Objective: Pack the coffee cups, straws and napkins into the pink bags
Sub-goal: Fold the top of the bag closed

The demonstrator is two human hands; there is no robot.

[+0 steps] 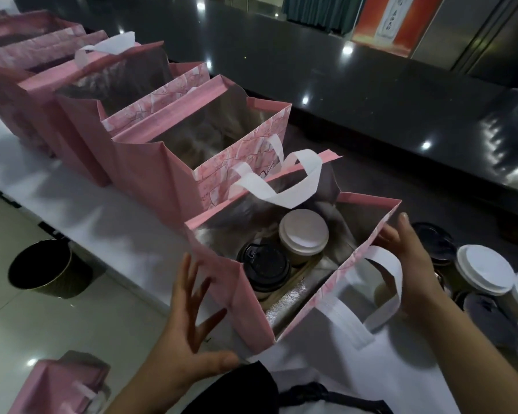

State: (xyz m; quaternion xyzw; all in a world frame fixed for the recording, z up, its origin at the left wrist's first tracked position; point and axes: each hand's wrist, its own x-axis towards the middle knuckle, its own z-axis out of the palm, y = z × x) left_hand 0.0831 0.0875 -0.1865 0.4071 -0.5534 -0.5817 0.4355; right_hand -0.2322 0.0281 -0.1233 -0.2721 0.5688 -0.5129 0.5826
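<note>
I see the near bag (pixel 251 300) between my hands: left fingers (pixel 189 282) spread against its side, right fingers (pixel 401 231) curled on its right rim.

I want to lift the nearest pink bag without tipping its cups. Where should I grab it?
Probably by both white loop handles, gathered above the nearest pink bag from overhead. One hangs outside the near wall, one flops over the far rim; the two cups stand upright inside.

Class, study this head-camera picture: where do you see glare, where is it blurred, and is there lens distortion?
Head view: ceiling lights glare as bright spots on the dark glossy counter; the far pink bags look soft, while the black-lidded cup is sharper; the wide lens bends the white table edge.
</note>
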